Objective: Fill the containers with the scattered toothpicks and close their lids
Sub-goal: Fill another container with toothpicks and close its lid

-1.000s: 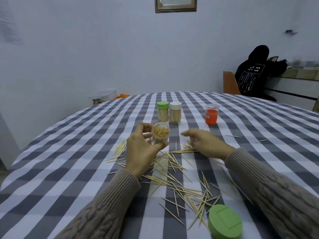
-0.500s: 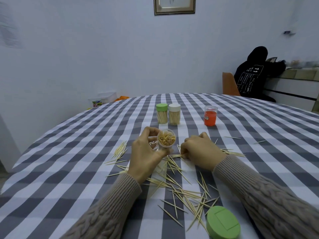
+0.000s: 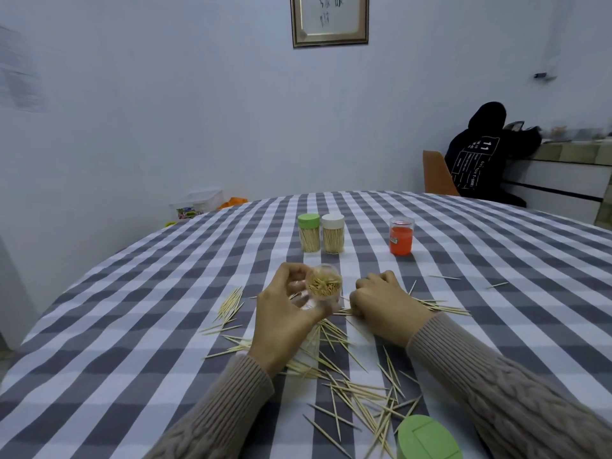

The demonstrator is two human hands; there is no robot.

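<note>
Toothpicks (image 3: 341, 382) light, stiff, roll-prone, so pinch mid-shaft in small bundles: left hand (image 3: 281, 323) grip wraps the open clear container (image 3: 323, 291), part-filled, while right hand (image 3: 385, 308) grip curls on strays just beside it on the tabletop (image 3: 132, 326), green lid (image 3: 427, 437) nearer.

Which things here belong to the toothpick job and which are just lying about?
Job: open container in left hand; scattered toothpicks; right hand; green lid; two closed containers; orange container.
Lying about: framed picture; plastic box.
</note>
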